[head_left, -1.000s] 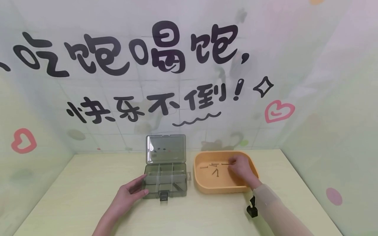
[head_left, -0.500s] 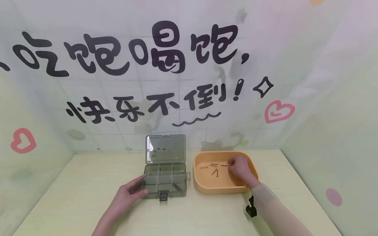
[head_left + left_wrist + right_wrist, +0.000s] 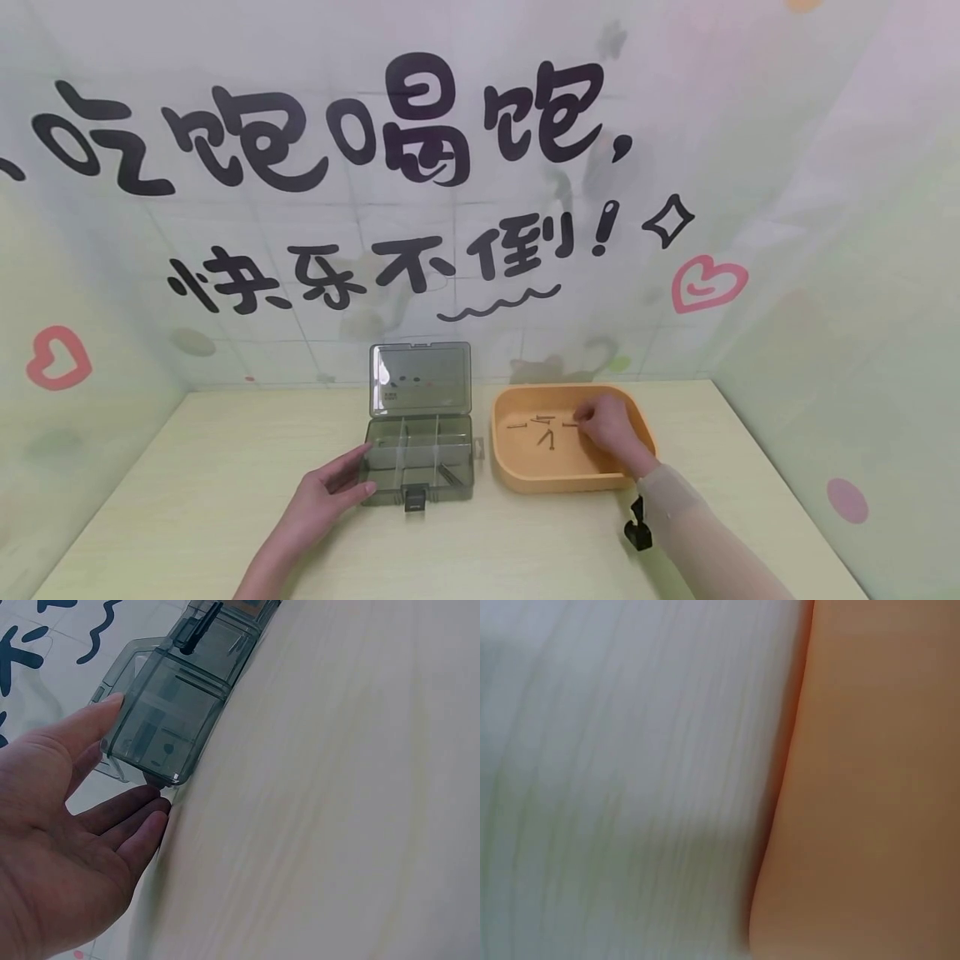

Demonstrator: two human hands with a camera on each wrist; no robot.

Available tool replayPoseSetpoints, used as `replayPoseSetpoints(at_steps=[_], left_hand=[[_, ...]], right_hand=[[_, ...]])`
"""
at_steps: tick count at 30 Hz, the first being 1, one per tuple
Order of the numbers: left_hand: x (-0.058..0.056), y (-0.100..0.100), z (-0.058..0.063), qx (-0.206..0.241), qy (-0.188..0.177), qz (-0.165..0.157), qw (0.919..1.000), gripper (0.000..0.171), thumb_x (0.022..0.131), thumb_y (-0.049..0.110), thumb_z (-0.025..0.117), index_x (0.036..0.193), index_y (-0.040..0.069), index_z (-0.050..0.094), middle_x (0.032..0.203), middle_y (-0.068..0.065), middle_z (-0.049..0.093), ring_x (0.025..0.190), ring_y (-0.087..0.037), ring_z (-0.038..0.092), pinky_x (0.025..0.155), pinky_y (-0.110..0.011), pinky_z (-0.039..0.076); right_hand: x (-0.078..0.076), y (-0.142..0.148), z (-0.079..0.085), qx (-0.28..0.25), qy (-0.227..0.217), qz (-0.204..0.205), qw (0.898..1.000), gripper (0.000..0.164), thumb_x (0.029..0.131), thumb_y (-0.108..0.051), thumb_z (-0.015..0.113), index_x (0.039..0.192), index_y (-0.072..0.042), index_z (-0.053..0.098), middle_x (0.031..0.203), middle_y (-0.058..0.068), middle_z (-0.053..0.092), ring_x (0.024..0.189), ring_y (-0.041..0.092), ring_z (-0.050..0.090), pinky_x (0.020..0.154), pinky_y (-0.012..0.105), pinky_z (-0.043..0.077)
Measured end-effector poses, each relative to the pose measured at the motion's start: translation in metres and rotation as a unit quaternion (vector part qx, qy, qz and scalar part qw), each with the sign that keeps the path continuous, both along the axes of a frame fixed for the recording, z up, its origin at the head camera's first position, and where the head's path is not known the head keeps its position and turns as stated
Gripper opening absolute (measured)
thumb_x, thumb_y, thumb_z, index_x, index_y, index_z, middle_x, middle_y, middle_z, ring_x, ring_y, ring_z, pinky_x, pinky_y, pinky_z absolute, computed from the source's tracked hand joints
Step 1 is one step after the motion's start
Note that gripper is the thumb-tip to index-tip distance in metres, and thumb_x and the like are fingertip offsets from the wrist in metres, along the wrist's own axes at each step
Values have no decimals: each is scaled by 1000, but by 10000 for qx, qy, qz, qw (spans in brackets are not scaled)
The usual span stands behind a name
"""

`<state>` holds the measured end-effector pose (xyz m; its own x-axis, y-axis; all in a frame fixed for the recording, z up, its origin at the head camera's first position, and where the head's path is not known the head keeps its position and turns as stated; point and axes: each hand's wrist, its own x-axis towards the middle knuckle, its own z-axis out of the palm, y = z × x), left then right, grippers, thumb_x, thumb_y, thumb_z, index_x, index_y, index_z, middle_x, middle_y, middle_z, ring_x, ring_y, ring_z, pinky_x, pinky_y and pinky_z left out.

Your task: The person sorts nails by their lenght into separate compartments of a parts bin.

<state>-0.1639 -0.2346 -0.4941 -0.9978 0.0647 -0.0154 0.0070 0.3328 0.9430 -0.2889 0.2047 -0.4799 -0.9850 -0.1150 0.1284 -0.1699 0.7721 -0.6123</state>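
Toward the worktop's (image 3: 487, 546) far edge, an orange tray (image 3: 566, 483) holds loose screws (image 3: 551, 439); the right hand (image 3: 611, 432) hides its right end, fingers perhaps pinching one, I cannot tell. Leftward, the left hand (image 3: 322, 502) touches the compartment box (image 3: 417, 467) with relaxed fingers.

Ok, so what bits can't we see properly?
Head view: the right hand hides part of the nearest screw, so whether it pinches it is unclear.
Head view: the print on the box lid is too tiny to read.
Right wrist view: the picture's edges cut off the orange tray, and the hand is out of frame.
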Motion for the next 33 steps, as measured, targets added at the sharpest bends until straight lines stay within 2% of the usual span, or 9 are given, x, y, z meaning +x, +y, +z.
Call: replayPoseSetpoints(at_steps=[4,9,22,28,33], left_hand=[[1,0,0,9,2,-6,10000,66,94,16,77,151,1,47,153,-30,41,140,-45,43,111,-40,45],[1,0,1,-38,-6,40,10000,65,93,16,77,151,2,48,153,-29,42,140,-44,44,111,-37,45],[-1,0,-1,-73,75,29,9999,66,93,17,78,150,3,49,153,-29,43,139,-45,44,111,-38,45],[-1,0,-1,-53,74,1,10000,66,93,17,77,150,2,49,154,-29,42,140,-45,43,111,-38,45],[-1,0,-1,-61,24,11,10000,65,93,17,77,151,3,49,154,-28,41,141,-45,42,111,-39,44]], right_hand=[[0,-1,1,-33,60,189,9998,9,79,7,75,84,1,79,85,10,76,78,21,67,67,32,60],[0,-1,1,-200,-119,313,9992,10,80,8,74,87,3,79,85,10,75,75,18,64,63,29,58],[-1,-4,-1,201,-191,606,9978,11,85,7,70,90,3,79,89,10,74,79,21,65,71,36,61],[1,-6,-1,282,-91,811,9963,10,89,8,68,88,4,77,87,11,74,80,24,67,73,39,62],[2,-7,-1,340,13,876,9956,11,89,9,67,88,4,77,87,11,74,81,24,67,73,39,62]])
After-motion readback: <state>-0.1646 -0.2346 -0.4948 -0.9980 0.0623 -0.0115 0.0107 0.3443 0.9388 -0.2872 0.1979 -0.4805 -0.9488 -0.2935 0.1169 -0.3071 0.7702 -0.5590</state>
